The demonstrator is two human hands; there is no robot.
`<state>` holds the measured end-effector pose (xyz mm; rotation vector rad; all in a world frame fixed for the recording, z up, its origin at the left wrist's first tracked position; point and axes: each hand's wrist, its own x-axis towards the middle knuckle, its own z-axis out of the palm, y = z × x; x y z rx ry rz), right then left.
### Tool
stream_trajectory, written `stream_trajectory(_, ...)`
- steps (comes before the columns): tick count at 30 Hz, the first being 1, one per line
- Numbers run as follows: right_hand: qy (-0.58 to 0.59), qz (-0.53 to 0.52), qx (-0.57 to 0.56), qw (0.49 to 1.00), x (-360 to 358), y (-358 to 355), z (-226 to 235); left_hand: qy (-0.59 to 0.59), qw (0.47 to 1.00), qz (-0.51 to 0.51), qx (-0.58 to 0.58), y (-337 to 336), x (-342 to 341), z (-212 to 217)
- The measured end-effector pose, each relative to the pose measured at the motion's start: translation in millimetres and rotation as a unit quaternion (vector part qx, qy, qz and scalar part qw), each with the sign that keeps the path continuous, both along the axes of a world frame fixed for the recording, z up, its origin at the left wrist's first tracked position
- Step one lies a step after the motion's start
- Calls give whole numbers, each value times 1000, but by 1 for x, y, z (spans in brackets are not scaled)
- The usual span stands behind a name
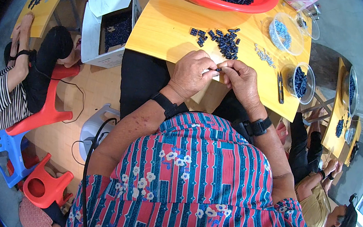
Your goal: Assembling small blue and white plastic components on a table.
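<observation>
My left hand [190, 74] and my right hand [241, 81] meet just over the table's near edge, fingertips pinched together. Between them is a small dark piece [218, 70], partly hidden by the fingers; its exact kind is too small to make out. Something white [211, 72] shows at my left fingertips. Just beyond the hands lies a loose pile of short dark blue-black plastic pieces [227, 44], with a few more pieces [199, 34] to its left. Small silvery metal parts [264, 55] are scattered right of the pile.
A red basin [217, 2] of dark pieces stands at the table's [165, 21] far side. On the right are clear tubs of silvery parts [286, 34] and dark pieces [302, 83], plus black tweezers [280, 87]. An open white carton [106, 27] sits left. Other people work at side tables.
</observation>
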<state>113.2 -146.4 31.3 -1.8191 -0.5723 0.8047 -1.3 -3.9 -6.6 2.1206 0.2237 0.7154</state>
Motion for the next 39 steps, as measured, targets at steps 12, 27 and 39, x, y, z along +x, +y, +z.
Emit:
stream_trajectory(12, -223, 45, -8, 974, -1, 1, -6, 2, 1000, 2, -6, -1, 1, 0)
stream_trajectory(27, -441, 152, -33, 884, -7, 5, 10, 9, 1000, 14, 15, -3, 2, 1)
stream_trajectory(39, -418, 204, 3, 886, 2, 4, 8, 1, 1000, 12, 13, -1, 3, 0)
